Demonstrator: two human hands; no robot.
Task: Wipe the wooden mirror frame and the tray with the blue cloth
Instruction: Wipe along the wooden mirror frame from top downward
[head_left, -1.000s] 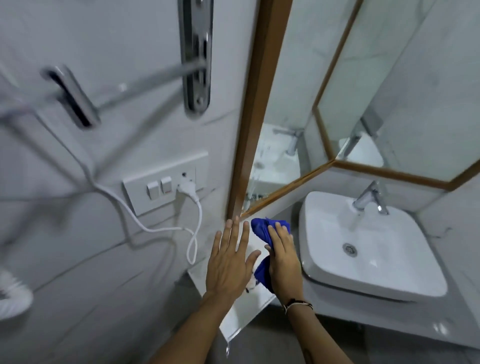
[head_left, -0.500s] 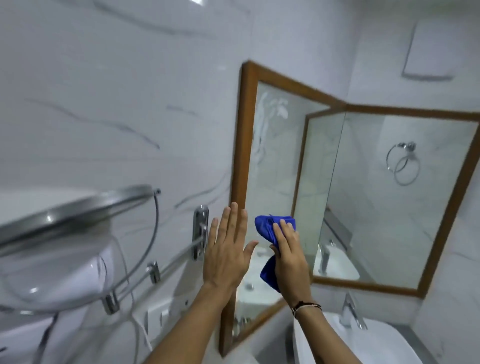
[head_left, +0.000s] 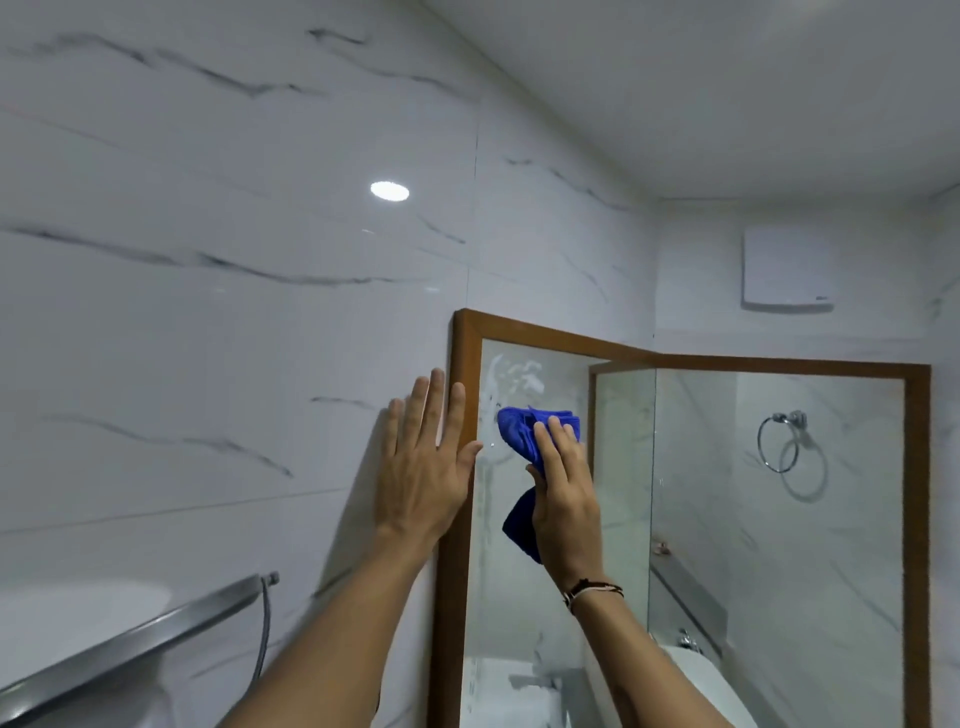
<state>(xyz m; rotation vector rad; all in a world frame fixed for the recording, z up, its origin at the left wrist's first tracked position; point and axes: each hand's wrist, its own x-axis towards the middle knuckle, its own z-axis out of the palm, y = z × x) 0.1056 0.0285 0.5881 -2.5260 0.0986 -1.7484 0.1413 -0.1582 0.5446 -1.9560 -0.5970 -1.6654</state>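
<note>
Head view: left hand (head_left: 423, 467) open flat, fingers spread, palm laid on the white marble-veined wall tile (head_left: 208, 312), with its index finger and thumb overlapping the left upright of the brown wooden mirror frame (head_left: 462, 353). Right hand (head_left: 563, 488) closed on the bunched blue microfibre cloth (head_left: 519, 431), pressing it to the mirror glass (head_left: 524, 597) just inside that upright, near the frame's top-left corner; white smears show on the glass above the cloth. Chrome towel ring (head_left: 779, 441) appears as a reflection in the mirror, and a curved steel-rimmed glass shelf (head_left: 130, 639) sits low left.
</note>
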